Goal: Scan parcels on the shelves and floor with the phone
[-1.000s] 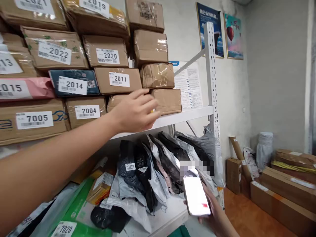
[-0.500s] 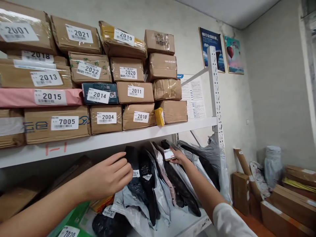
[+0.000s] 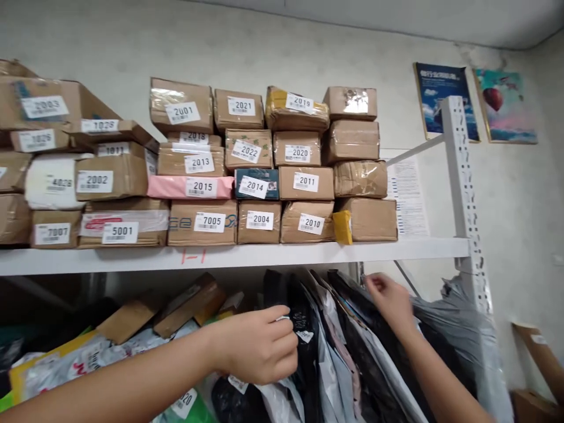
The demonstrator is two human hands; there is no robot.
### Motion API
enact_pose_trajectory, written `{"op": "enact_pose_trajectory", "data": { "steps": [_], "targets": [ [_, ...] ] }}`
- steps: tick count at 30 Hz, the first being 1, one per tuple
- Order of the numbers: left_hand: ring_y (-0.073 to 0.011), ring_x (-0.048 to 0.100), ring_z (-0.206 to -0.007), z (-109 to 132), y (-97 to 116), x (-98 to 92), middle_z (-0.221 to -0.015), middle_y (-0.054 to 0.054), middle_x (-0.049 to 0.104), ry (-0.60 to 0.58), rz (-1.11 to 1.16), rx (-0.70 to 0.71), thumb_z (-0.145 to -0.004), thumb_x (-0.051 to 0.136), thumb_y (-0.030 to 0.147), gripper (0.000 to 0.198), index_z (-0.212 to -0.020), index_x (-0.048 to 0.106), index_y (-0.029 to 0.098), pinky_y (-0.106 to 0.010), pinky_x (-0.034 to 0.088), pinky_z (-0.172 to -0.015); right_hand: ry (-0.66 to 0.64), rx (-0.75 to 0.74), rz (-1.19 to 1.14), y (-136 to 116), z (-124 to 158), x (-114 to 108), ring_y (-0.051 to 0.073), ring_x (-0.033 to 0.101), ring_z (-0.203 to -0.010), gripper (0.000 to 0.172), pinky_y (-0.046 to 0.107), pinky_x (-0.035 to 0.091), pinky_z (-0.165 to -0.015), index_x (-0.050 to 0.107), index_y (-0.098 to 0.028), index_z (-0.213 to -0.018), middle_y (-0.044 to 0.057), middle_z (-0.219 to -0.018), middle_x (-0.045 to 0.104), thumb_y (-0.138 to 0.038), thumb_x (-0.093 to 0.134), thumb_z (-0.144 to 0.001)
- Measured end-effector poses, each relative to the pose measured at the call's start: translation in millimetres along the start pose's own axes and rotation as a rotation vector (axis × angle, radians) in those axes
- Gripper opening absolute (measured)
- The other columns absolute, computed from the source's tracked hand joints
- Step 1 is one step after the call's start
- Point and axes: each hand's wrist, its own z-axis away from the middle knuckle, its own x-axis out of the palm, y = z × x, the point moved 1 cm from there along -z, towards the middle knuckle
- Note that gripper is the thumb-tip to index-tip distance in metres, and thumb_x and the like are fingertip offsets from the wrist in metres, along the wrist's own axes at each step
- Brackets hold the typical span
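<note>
Head view: the left hand (image 3: 259,346), at six o'clock, curls loosely in front of the black and grey bags (image 3: 302,311), which stand from six to four o'clock; whether it grips anything I cannot tell. The right hand (image 3: 390,299), apart from it at four, has its fingers bunched beside the bags' tops, its hold unclear. Above, the white shelf (image 3: 326,252) bears red "1-1" toward eight; its boxes (image 3: 326,183) read 7007, 5001, 7005, 2004, 2010 from nine to centre, 2019 at twelve
</note>
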Motion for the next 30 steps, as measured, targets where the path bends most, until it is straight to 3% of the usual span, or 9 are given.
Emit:
{"op": "enact_pose_trajectory", "data": {
  "steps": [2, 4, 7, 10, 12, 14, 23, 26, 30],
  "targets": [
    [-0.0149, 0.046, -0.059, 1.6, -7.2, 2.9, -0.063, 0.0, 0.048, 0.014, -0.01, -0.004, -0.086, 0.055, 0.019, 0.015, -0.073, 0.063, 0.018, -0.039, 0.05, -0.084, 0.217, -0.122, -0.041, -24.4, 0.2, -14.3, 0.022, 0.058, -0.064, 0.026, 0.039, 0.048, -0.068, 0.059, -0.022, -0.083, 0.004, -0.072, 0.06, -0.047, 0.056, -0.087],
    [-0.0151, 0.048, -0.061, 0.4, -18.7, 6.7, -0.067, -0.002, 0.051, 0.013, -0.025, 0.0, -0.088, 0.052, 0.019, 0.018, -0.074, 0.063, 0.019, -0.039, 0.05, -0.084, 0.44, -0.36, -0.106, -60.0, -0.7, -22.8, 0.021, 0.057, -0.063, 0.023, 0.037, 0.048, -0.064, 0.061, -0.022, -0.089, 0.003, -0.074, 0.059, -0.044, 0.062, -0.083],
    [-0.0204, 0.057, -0.089, -8.3, -43.6, 13.8, -0.099, -0.01, 0.063, -0.005, -0.059, -0.077, -0.09, 0.047, 0.025, 0.022, -0.099, 0.066, 0.017, -0.04, 0.046, -0.093, 0.234, -0.582, 0.032, -118.2, -8.1, -12.7, 0.021, 0.059, -0.068, 0.047, 0.034, 0.048, -0.059, 0.056, -0.022, -0.121, 0.005, -0.089, 0.06, -0.046, 0.064, -0.081],
    [-0.0299, 0.042, -0.129, -22.5, -69.9, 21.1, -0.14, -0.018, 0.047, -0.018, -0.106, -0.345, -0.088, 0.046, 0.033, 0.054, -0.136, 0.048, 0.008, -0.047, 0.03, -0.112, 0.159, -0.63, 0.327, -154.1, -17.2, 10.5, 0.028, 0.06, -0.08, 0.062, 0.038, 0.048, -0.065, 0.045, -0.016, -0.133, 0.013, -0.104, 0.06, -0.045, 0.062, -0.081],
    [-0.0325, 0.029, -0.139, -31.7, -82.4, 26.0, -0.15, -0.02, 0.035, -0.041, -0.129, -0.494, -0.087, 0.045, 0.036, 0.068, -0.144, 0.035, 0.001, -0.05, 0.019, -0.118, 0.164, -0.575, 0.436, -159.6, -23.2, 23.4, 0.032, 0.059, -0.087, 0.055, 0.04, 0.047, -0.065, 0.046, -0.011, -0.128, 0.019, -0.109, 0.058, -0.039, 0.058, -0.082],
    [-0.0331, 0.021, -0.143, -38.4, -90.3, 31.2, -0.153, -0.022, 0.028, -0.076, -0.144, -0.541, -0.087, 0.045, 0.039, 0.074, -0.145, 0.031, -0.004, -0.051, 0.015, -0.119, 0.19, -0.498, 0.433, -156.4, -28.8, 30.5, 0.033, 0.058, -0.088, 0.045, 0.04, 0.046, -0.066, 0.051, -0.01, -0.118, 0.019, -0.104, 0.058, -0.037, 0.057, -0.083],
    [-0.0307, 0.011, -0.147, -37.5, -102.9, 44.5, -0.159, -0.017, 0.014, -0.088, -0.175, -0.467, -0.086, 0.05, 0.046, 0.075, -0.148, 0.029, 0.009, -0.056, 0.01, -0.118, 0.365, -0.437, 0.207, -155.8, -35.0, 40.4, 0.025, 0.057, -0.08, 0.023, 0.035, 0.044, -0.069, 0.055, -0.018, -0.096, 0.009, -0.09, 0.061, -0.036, 0.058, -0.083],
    [-0.0311, 0.009, -0.147, -34.0, -104.7, 45.9, -0.159, -0.017, 0.012, -0.082, -0.181, -0.449, -0.084, 0.054, 0.047, 0.078, -0.149, 0.028, 0.011, -0.056, 0.009, -0.119, 0.464, -0.456, 0.112, -162.5, -28.8, 33.5, 0.024, 0.056, -0.082, 0.021, 0.036, 0.046, -0.074, 0.056, -0.018, -0.095, 0.007, -0.089, 0.058, -0.035, 0.059, -0.083],
    [-0.0315, 0.009, -0.147, -29.3, -105.4, 48.3, -0.159, -0.018, 0.012, -0.062, -0.171, -0.451, -0.084, 0.054, 0.044, 0.079, -0.149, 0.027, 0.01, -0.056, 0.006, -0.118, 0.599, -0.488, -0.047, -177.7, -5.2, 6.9, 0.024, 0.054, -0.087, 0.026, 0.04, 0.046, -0.081, 0.057, -0.017, -0.098, 0.006, -0.091, 0.054, -0.039, 0.063, -0.084]
  ]
}}
